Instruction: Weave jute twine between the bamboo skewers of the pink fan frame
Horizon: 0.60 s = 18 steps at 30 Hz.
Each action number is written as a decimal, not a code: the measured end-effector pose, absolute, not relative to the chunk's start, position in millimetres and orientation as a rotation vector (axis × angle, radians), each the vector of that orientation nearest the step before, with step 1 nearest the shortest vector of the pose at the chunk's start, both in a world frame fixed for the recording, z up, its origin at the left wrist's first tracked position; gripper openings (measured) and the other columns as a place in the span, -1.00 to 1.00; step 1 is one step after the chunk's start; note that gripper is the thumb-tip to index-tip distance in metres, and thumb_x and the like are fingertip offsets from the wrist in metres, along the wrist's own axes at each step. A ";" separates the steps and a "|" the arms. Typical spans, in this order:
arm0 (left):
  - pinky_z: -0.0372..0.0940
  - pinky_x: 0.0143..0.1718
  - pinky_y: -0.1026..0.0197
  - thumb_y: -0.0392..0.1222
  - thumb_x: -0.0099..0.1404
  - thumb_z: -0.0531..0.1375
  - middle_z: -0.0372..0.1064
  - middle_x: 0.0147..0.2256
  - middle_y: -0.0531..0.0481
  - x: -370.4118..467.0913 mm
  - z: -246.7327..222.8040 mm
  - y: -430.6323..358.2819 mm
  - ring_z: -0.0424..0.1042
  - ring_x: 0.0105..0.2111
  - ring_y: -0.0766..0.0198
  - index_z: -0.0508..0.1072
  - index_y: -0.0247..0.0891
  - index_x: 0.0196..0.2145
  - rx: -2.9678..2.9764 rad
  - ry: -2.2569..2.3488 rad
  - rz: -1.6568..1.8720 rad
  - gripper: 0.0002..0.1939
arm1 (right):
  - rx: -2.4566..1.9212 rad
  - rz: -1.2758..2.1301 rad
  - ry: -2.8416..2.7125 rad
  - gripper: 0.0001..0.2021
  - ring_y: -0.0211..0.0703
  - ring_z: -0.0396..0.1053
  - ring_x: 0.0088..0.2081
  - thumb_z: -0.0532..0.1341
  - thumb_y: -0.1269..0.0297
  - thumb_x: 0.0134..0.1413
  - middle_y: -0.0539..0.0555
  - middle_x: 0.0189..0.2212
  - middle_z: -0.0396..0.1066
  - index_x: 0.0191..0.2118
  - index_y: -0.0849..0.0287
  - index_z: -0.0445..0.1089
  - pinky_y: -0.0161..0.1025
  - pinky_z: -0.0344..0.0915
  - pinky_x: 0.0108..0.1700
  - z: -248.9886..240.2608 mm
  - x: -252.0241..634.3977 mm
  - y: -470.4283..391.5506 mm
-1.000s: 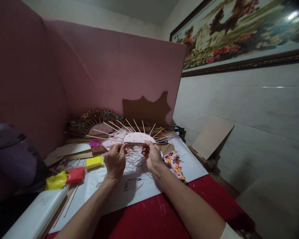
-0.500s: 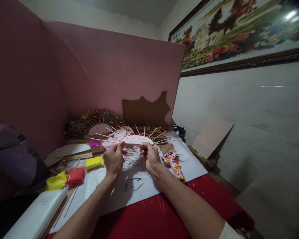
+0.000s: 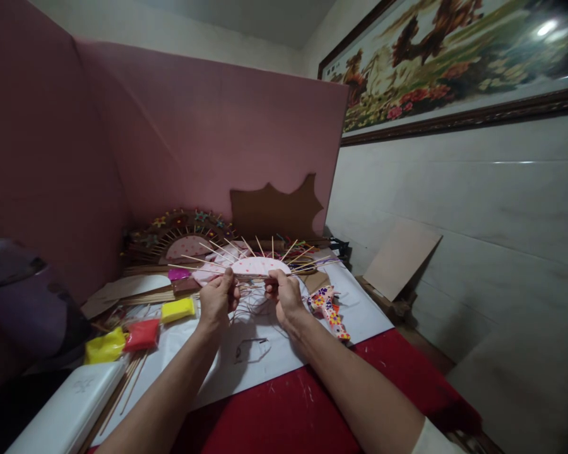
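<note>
Person's got a dotted half-disc [image 3: 260,266] at 12 o'clock, left hand [image 3: 215,299] pinching its 8 o'clock corner, right hand [image 3: 286,297] its 4 o'clock. Sticks [image 3: 259,246] fan out up top. Flowery gun-shaped tool [image 3: 335,319]: right hand's 4 o'clock.

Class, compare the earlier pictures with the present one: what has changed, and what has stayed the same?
The half-disc has dipped slightly, its sticks sitting lower in view. The left hand has shifted a little leftward at its edge. Nothing was visibly grasped or released: that hand and the right hand still hold it. The red packet and white case stayed put.
</note>
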<state>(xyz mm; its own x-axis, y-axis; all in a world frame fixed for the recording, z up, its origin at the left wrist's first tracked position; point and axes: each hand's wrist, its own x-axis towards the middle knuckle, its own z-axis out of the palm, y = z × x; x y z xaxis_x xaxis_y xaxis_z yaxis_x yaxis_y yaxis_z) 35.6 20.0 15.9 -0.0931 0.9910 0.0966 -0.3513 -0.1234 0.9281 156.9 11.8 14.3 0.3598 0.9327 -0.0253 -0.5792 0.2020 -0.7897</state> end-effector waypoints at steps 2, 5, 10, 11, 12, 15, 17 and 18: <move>-0.14 -0.85 0.43 0.13 -0.11 0.30 0.20 -0.79 0.12 34.6 16.4 20.3 0.05 -0.85 0.50 0.30 -0.32 -0.61 0.945 0.903 1.473 -0.56 | -0.813 1.116 -0.535 -0.86 -0.43 0.11 -0.73 0.21 0.32 -0.32 -0.07 -0.75 0.25 -0.65 0.27 0.27 -0.47 0.02 -0.73 14.0 156.5 12.2; -0.11 -0.85 0.44 0.10 -0.12 0.33 0.22 -0.77 0.12 34.6 17.1 21.0 0.08 -0.84 0.51 0.32 -0.34 -0.59 0.893 0.882 1.475 -0.57 | -0.818 1.086 -0.558 -0.86 -0.43 0.11 -0.72 0.21 0.31 -0.31 -0.08 -0.76 0.25 -0.65 0.28 0.28 -0.46 0.03 -0.72 12.7 155.4 13.1; -0.16 -0.86 0.46 0.04 -0.09 0.33 0.22 -0.77 0.13 35.6 20.6 19.1 0.05 -0.85 0.53 0.28 -0.34 -0.59 0.766 0.894 1.426 -0.60 | -0.863 1.000 -0.634 -0.83 -0.42 0.09 -0.72 0.22 0.30 -0.28 -0.07 -0.76 0.24 -0.68 0.27 0.28 -0.44 0.01 -0.70 8.1 152.6 14.7; -0.18 -0.86 0.46 0.03 -0.10 0.34 0.21 -0.77 0.14 35.4 21.5 18.3 0.04 -0.85 0.54 0.27 -0.33 -0.59 0.750 0.900 1.406 -0.59 | -0.868 0.992 -0.647 -0.83 -0.42 0.09 -0.72 0.22 0.30 -0.28 -0.08 -0.76 0.24 -0.68 0.27 0.28 -0.43 0.00 -0.70 7.3 152.1 14.7; -0.18 -0.86 0.47 0.03 -0.12 0.35 0.21 -0.76 0.14 34.8 22.3 17.6 0.04 -0.85 0.54 0.26 -0.33 -0.60 0.737 0.907 1.385 -0.59 | -0.871 0.989 -0.657 -0.83 -0.42 0.09 -0.71 0.22 0.30 -0.27 -0.08 -0.76 0.24 -0.68 0.26 0.29 -0.43 0.00 -0.69 6.9 151.7 14.5; -0.19 -0.86 0.47 0.01 -0.18 0.37 0.20 -0.77 0.14 32.0 23.9 17.0 0.03 -0.86 0.54 0.24 -0.32 -0.61 0.737 0.959 1.335 -0.57 | -0.875 0.983 -0.683 -0.83 -0.42 0.09 -0.71 0.21 0.29 -0.27 -0.08 -0.76 0.24 -0.67 0.27 0.29 -0.43 0.00 -0.68 7.5 151.0 12.9; -0.19 -0.86 0.47 -0.01 -0.19 0.37 0.17 -0.80 0.15 30.2 24.7 18.2 -0.01 -0.87 0.55 0.23 -0.31 -0.63 0.747 0.996 1.319 -0.58 | -0.859 0.984 -0.697 -0.83 -0.42 0.10 -0.71 0.21 0.29 -0.26 -0.08 -0.76 0.24 -0.67 0.27 0.29 -0.43 0.01 -0.68 9.2 151.1 11.9; -0.18 -0.85 0.47 -0.02 -0.19 0.37 0.16 -0.81 0.15 29.7 25.2 19.0 -0.02 -0.87 0.56 0.23 -0.31 -0.64 0.743 1.006 1.322 -0.59 | -0.847 0.990 -0.695 -0.83 -0.42 0.10 -0.71 0.21 0.29 -0.27 -0.08 -0.76 0.24 -0.66 0.27 0.29 -0.43 0.01 -0.68 10.1 151.4 11.6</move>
